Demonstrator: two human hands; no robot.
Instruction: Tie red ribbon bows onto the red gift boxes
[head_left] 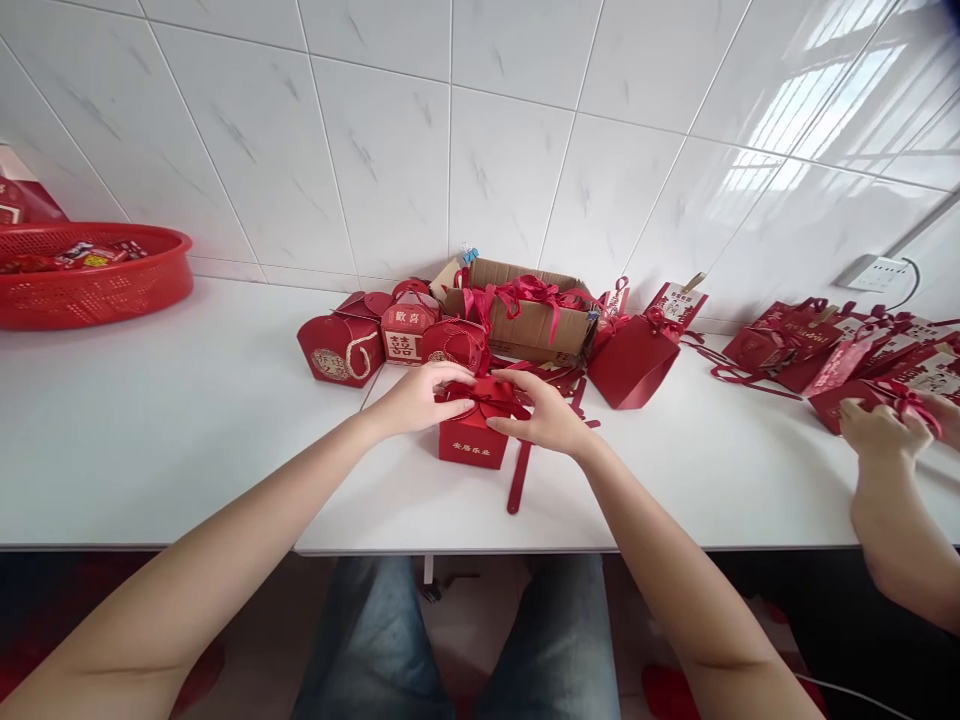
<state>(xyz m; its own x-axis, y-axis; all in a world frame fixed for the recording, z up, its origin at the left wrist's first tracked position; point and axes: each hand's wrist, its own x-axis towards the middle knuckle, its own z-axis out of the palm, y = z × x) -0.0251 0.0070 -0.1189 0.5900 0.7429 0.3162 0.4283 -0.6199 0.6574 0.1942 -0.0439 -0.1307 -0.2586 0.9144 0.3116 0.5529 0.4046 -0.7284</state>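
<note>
— What are the hands doing?
— The left hand [420,398] and right hand [544,415] are pressing in on the small red box [471,448], each grip clamping its folded card top, where a satin ribbon [491,393] is lying.
— Where is it sitting?
— It is sitting on the smooth white worktop [187,440], near the front edge, with bare room lying open to the left.
— And behind?
— A brown cardboard carton [529,335] is crowding close. Another person's hand [881,430] is working far right.

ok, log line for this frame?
left hand: on red gift box top | right hand: on its ribbon bow | co-worker's hand: at red gift bags
</note>
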